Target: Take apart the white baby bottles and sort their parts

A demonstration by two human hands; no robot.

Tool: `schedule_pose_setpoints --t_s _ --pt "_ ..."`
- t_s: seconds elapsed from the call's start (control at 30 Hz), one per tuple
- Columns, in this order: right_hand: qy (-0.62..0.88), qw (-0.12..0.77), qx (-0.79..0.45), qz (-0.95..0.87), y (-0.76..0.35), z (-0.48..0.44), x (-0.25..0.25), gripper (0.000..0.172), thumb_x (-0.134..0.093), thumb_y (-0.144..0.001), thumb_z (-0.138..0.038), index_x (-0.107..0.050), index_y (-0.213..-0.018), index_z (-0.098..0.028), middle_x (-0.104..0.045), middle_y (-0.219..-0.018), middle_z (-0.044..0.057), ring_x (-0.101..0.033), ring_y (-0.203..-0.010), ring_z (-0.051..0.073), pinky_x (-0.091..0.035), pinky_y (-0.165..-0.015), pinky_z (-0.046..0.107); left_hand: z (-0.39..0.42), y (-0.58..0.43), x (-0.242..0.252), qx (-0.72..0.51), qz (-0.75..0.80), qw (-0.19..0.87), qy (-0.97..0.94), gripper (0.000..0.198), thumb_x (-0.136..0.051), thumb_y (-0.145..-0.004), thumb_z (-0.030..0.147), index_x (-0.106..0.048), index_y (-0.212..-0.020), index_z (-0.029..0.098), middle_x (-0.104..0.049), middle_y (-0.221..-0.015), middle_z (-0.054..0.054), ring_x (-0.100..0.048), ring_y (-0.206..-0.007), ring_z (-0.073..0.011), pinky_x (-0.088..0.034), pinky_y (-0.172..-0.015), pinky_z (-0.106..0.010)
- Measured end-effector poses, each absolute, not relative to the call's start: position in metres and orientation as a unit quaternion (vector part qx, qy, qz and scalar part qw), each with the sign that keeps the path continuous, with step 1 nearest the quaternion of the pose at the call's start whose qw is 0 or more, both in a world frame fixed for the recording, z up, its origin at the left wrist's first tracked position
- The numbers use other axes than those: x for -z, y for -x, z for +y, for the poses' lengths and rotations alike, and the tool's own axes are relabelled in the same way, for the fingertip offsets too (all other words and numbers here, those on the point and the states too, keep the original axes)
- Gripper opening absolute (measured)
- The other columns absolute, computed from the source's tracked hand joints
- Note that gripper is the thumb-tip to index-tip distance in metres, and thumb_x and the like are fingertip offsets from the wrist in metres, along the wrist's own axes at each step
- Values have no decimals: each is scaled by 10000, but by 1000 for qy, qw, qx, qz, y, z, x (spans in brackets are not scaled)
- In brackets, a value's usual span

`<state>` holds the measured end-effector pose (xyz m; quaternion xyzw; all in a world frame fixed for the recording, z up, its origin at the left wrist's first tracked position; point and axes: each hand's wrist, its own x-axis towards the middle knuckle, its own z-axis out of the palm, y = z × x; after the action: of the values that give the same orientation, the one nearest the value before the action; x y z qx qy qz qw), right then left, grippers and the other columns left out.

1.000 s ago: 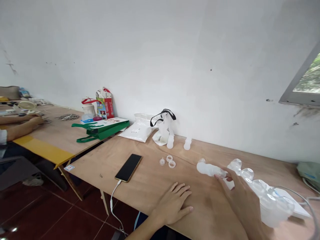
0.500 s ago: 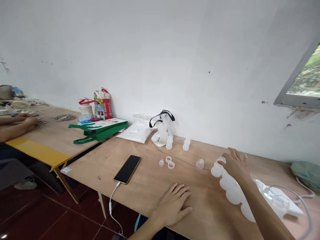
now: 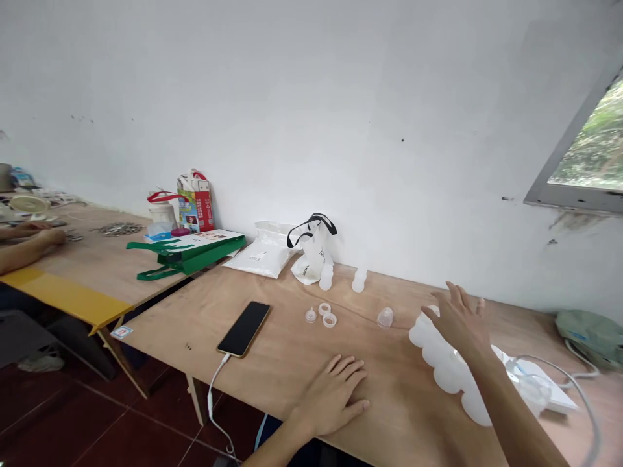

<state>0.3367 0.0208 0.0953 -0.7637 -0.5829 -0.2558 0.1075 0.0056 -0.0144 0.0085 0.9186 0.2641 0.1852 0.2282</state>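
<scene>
My left hand [image 3: 333,397] lies flat on the wooden table [image 3: 389,383] with its fingers stretched out and holds nothing. My right hand [image 3: 461,322] is over the far end of a row of frosted white bottles [image 3: 445,371], fingers spread; whether it touches them I cannot tell. My forearm covers part of that row. To the left of the row sits a clear dome-shaped cap [image 3: 385,317]. Farther left are a bottle nipple [image 3: 310,315] and two white rings [image 3: 329,320]. Two more frosted bottles [image 3: 359,280] stand near the wall.
A phone [image 3: 244,329] with a cable lies on the left. Behind it are a white plastic package [image 3: 260,255], a white bag with black handles [image 3: 311,256] and a green bag [image 3: 195,258]. At the right are a white box [image 3: 559,395] and a grey-green pouch [image 3: 586,337]. Another person's hands [image 3: 46,237] rest at the neighbouring table.
My right hand's fingers have spread and lifted slightly. The far bottle in the row now sits closer in line with the others. The view has shifted slightly; my left hand stays flat on the table.
</scene>
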Motion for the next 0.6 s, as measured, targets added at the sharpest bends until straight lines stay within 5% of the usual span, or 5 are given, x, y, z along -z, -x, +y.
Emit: schedule_pose_setpoints --t_s 0.17,0.27,0.4,0.5,0.6 --pt "647 296 183 -679 -289 -14 -79 359 -399 -1011 -424 -709 -1063 -250 -525 -1483 105 -511 -1342 311 -396 -1130 525 -5 7 -19 -205 279 270 -898 311 -652 -968 359 -683 -1265 272 -640 -1408 -51 -541 -1360 -267 -373 -1191 -467" --pt "626 365 51 -687 -259 -39 -56 332 -422 -1018 -439 -707 -1089 -284 -597 -1408 68 -535 -1321 287 -431 -1123 505 8 31 -36 -256 329 291 -861 348 -584 -1003 408 -651 -1317 275 -599 -1454 -69 -528 -1374 -263 -401 -1174 -452" --pt "619 378 -99 -681 -230 -57 -20 323 -448 -1017 -440 -691 -1167 -288 -634 -1367 62 -585 -1281 266 -471 -1108 474 31 84 -55 -293 410 285 -816 550 -456 -1039 492 -416 -1545 281 -376 -1635 -76 -330 -1518 -268 -266 -1253 -468" --pt "619 350 -141 -689 -219 -57 3 343 -485 -994 -421 -658 -1258 -287 -640 -1377 61 -593 -1286 270 -492 -1096 466 49 132 -54 -244 489 268 -793 655 -482 -980 593 -436 -1538 253 -292 -1673 -82 -158 -1569 -340 -195 -1263 -515" --pt "621 326 -136 -699 -215 -55 20 380 -513 -978 -409 -647 -1304 -268 -637 -1401 73 -577 -1315 290 -471 -1125 490 64 173 -43 -243 563 242 -752 744 -540 -902 634 -444 -1513 220 -289 -1669 -114 -208 -1550 -368 -232 -1247 -514"
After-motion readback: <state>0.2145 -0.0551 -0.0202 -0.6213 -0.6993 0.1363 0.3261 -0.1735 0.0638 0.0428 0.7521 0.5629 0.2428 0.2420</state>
